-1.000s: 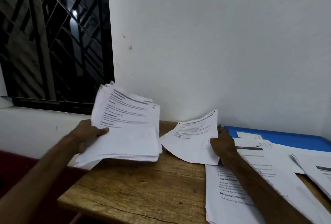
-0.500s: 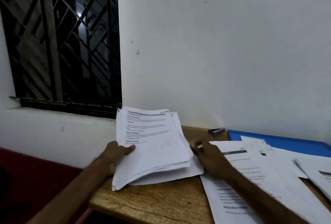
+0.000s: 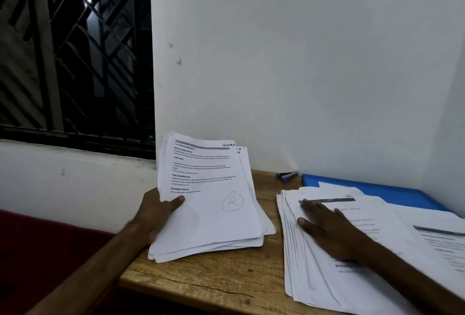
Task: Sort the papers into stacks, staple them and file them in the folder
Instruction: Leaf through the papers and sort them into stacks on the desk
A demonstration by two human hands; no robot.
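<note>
The white wall [image 3: 302,63] fills the view from 12 to 3 o'clock, with a barred window [image 3: 75,50] at 10. Below them the wooden table [image 3: 201,274] runs from 6 to 4. Read the table itself as a dial, with 12 at the wall. A fanned pile [image 3: 314,272] of sorted sheets lies from its centre toward 5, and a second pile [image 3: 442,244] lies at 3. The blue folder [image 3: 392,188] lies flat at 1, partly under loose sheets. The unsorted sheaf [image 3: 214,214] sits at 9, its lower edge seeming to rest on the wood and its top tilted up toward the wall. Its top sheet bears a pen-circled mark, likely a 2.

The left hand [image 3: 156,214] grips the sheaf's 9 o'clock edge, thumb on top, fingers hidden beneath. The right hand [image 3: 334,229] lies flat on the pile, fingers straight and spread, holding nothing. The stapler [image 3: 288,176] lies at 12 against the wall, untouched.

The step looks like sorting, roughly midway. To do it well, read the circled mark first. Then peel only the top sheet with the right hand from the 3 o'clock edge while the left thumb eases, so no second sheet clings. The pile is splayed at its 9 o'clock side; squaring it before stapling would let the staple catch every sheet.
</note>
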